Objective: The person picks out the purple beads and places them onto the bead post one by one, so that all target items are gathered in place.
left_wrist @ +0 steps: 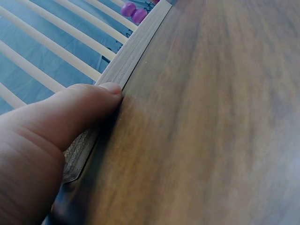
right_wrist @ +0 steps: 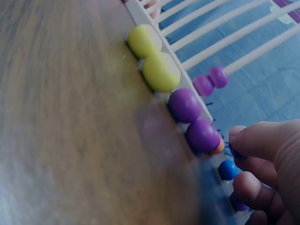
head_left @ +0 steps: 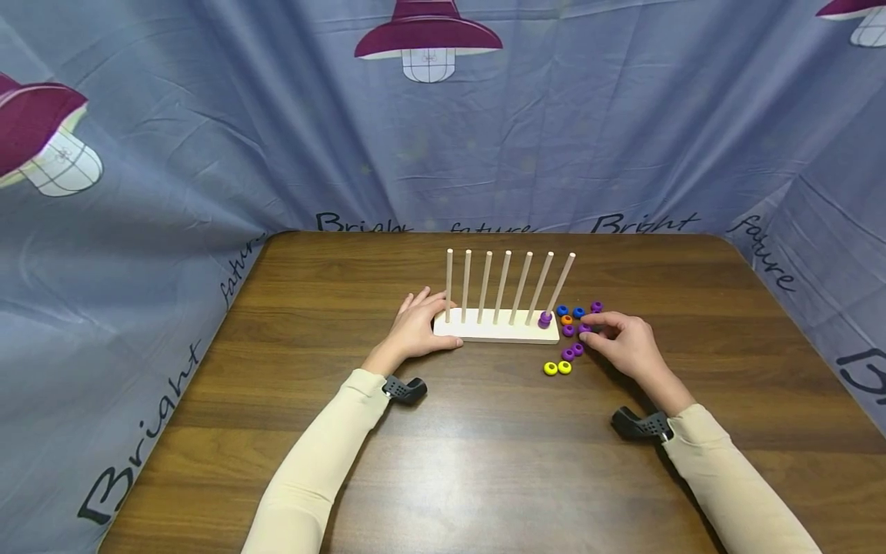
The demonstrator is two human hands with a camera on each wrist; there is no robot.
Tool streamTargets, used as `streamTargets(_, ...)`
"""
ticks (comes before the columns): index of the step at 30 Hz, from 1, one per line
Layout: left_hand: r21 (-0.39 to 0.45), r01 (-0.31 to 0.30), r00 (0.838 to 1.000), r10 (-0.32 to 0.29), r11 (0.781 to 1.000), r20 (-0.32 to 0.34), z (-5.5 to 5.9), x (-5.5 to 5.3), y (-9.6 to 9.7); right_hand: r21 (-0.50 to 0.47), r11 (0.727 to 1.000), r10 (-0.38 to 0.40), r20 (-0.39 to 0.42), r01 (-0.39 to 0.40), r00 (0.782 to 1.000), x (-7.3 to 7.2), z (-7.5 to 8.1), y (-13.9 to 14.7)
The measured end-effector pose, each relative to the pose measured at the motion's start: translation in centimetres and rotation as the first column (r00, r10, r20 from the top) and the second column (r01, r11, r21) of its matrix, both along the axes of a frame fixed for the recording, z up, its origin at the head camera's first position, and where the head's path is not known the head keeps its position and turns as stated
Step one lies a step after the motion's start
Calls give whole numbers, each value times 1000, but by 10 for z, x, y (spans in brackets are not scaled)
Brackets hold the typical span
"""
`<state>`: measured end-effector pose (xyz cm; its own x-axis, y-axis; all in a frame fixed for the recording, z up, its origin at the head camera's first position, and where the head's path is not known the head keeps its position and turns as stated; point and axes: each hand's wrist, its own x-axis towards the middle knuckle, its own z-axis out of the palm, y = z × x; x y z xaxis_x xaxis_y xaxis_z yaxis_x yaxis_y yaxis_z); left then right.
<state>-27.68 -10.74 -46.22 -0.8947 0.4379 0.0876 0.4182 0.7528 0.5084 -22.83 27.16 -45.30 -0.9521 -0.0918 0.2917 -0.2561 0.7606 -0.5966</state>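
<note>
A pale wooden peg board (head_left: 494, 332) with several upright pegs stands on the table. Its left end is held by my left hand (head_left: 414, 326), the thumb (left_wrist: 89, 105) along the front edge and the fingers reaching behind. Two stacked purple beads (head_left: 545, 319) sit low on the rightmost peg. Just right of the board, my right hand (head_left: 628, 346) pinches a purple bead (head_left: 584, 328) between thumb and forefinger, low among the loose beads. In the right wrist view the thumb mostly hides this bead (right_wrist: 237, 153).
Loose beads lie around the board's right end: two yellow beads (head_left: 557, 368) in front, several purple beads (head_left: 572, 352), an orange bead (head_left: 567, 320) and two blue beads (head_left: 578, 312). A patterned blue curtain (head_left: 429, 154) hangs behind the brown table (head_left: 477, 462).
</note>
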Motion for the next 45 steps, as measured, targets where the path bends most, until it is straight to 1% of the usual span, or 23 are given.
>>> streamTargets(5, 11, 1, 1000, -1, 1000, 5, -1, 0, 1, -8, 1000, 16, -25, -16, 1000, -1, 5, -1)
streamTargets(11, 11, 3, 1000, -3, 1000, 5, -1, 0, 2, -3, 1000, 30, -46, -30, 999, -4, 15, -3)
streamTargets(28, 19, 8, 1000, -8, 1000, 4, 1, 0, 0, -14, 994, 102, -110, -104, 989, -10, 55, -9)
streamTargets(31, 18, 5, 1000, -5, 1000, 2, 0, 0, 0, 2, 994, 110, -107, -111, 988, -10, 63, -9)
streamTargets(36, 6, 1, 1000, -1, 1000, 8, -1, 0, 1, 12, 995, 95, -97, -94, 991, -12, 80, -8)
streamTargets(39, 10, 0, 1000, 0, 1000, 13, -1, 0, 1, 17, 996, 90, -110, -89, 990, -14, 90, -8)
streamTargets(45, 14, -7, 1000, 7, 1000, 7, -1, 0, 0, 19, 994, 109, -132, -107, 985, -19, 109, -10)
